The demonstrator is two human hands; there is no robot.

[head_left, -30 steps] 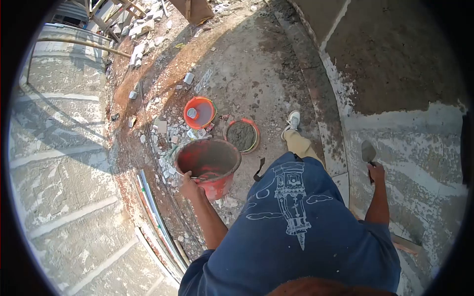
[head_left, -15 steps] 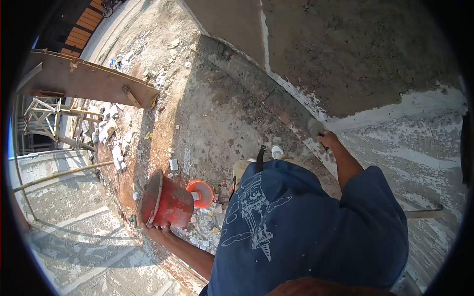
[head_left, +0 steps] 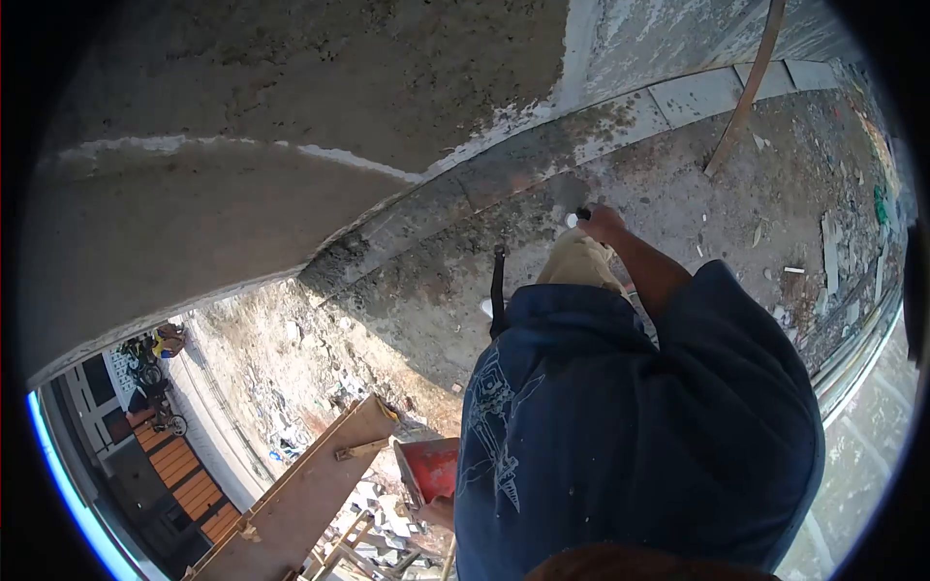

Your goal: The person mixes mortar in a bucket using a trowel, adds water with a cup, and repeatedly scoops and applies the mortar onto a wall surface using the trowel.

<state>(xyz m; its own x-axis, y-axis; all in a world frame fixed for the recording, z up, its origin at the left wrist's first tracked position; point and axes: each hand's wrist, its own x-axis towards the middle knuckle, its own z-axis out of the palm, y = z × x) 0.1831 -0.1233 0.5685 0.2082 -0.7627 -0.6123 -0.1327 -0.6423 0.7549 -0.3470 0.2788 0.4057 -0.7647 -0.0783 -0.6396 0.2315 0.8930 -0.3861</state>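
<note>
My right hand (head_left: 603,225) is closed around the dark handle of a trowel, in front of my body and above the ground. The trowel's grey blade (head_left: 570,191) points away from me and blends with the ground behind it. At lower left, my left hand (head_left: 441,511) grips a worn red bucket (head_left: 431,467), partly hidden by my blue shirt. The bucket is tilted, and its contents are out of sight. Ahead stands a wall (head_left: 339,77) with a dark, rough mortar coat and a pale strip across it.
A concrete ledge (head_left: 513,160) runs along the wall's foot. A long brown strip (head_left: 746,111) leans at upper right. Rubble (head_left: 383,513) and a wooden board (head_left: 300,484) lie at lower left. Several debris pieces (head_left: 838,252) are on the right. Parked bikes (head_left: 160,387) stand beyond.
My view and body have turned, so the wall now fills the upper left. My right hand and trowel have come away from the wall's foot. The red bucket is now mostly hidden by my shirt.
</note>
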